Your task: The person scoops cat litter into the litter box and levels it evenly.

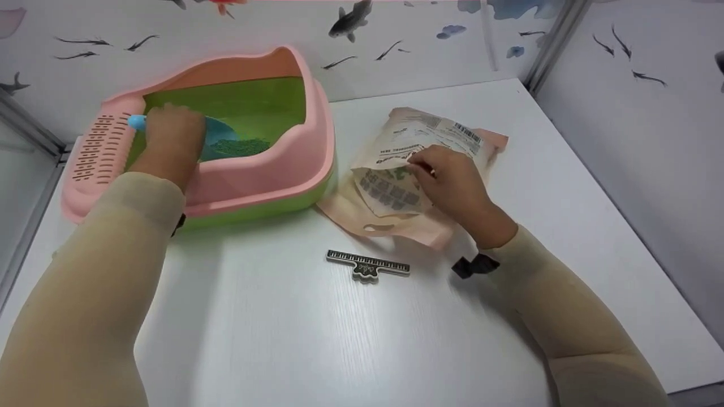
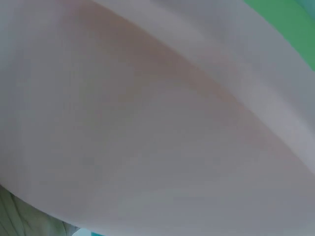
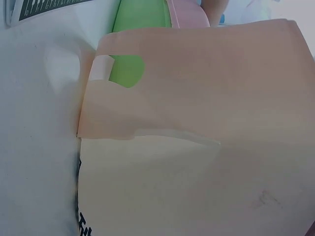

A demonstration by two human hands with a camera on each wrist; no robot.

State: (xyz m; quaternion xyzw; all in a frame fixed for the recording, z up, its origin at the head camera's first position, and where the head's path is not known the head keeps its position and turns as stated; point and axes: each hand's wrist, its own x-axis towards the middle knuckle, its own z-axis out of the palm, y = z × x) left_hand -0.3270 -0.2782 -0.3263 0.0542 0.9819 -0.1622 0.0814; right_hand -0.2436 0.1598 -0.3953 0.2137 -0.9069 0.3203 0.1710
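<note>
My left hand (image 1: pixel 174 133) grips the handle of a blue scoop (image 1: pixel 220 131) inside a pink and green litter box (image 1: pixel 260 189). Green granules (image 1: pixel 240 147) lie at the scoop's blade; whether they are in it or under it I cannot tell. With my right hand (image 1: pixel 455 178) I pinch the edge of a pale pink printed bag (image 1: pixel 390 138), which lies on the table. In the right wrist view the bag's end (image 3: pixel 211 78) with its handle slot fills much of the picture. A blurred pale pink surface (image 2: pixel 147 128) takes up the left wrist view.
A dark ruler-like bag clip (image 1: pixel 367 265) lies on the white table (image 1: pixel 294 339) in front of the bag. Behind stands a white wall panel (image 1: pixel 271 28) with fish prints, and another panel (image 1: pixel 650 124) rises at the right.
</note>
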